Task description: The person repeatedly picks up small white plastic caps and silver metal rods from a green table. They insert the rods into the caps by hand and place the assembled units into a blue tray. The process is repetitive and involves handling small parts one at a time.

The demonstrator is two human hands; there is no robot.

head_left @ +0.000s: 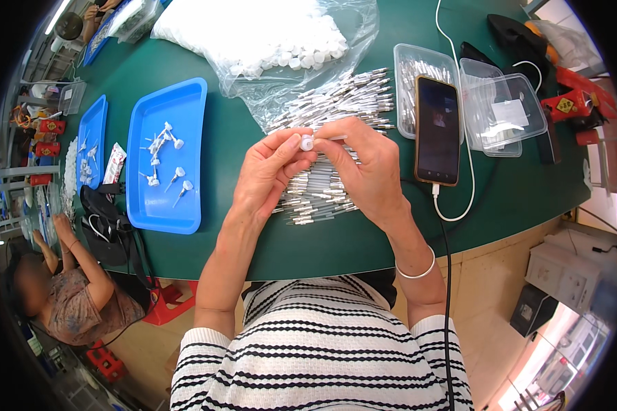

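Note:
Between the fingertips of my left hand [266, 168] is a small round white plastic cap [307, 143]. My right hand [369, 161] pinches a thin pale tube [339, 138] whose inner end is at the cap; whether it sits inside the cap, I cannot tell. Below and behind both hands spreads a heap of thin tubes with metal ends [308, 195], partly hidden by my hands. To the left, a blue tray [197, 157] holds several white caps with thin stems [179, 173].
A clear plastic bag of white caps [308, 58] lies at the back. On the right are a phone [437, 130] with a white cable [470, 185], a clear box of tubes [404, 58] and clear lids [521, 113]. A smaller blue tray [103, 116], black bag [110, 236] and seated co-worker [92, 301] are left.

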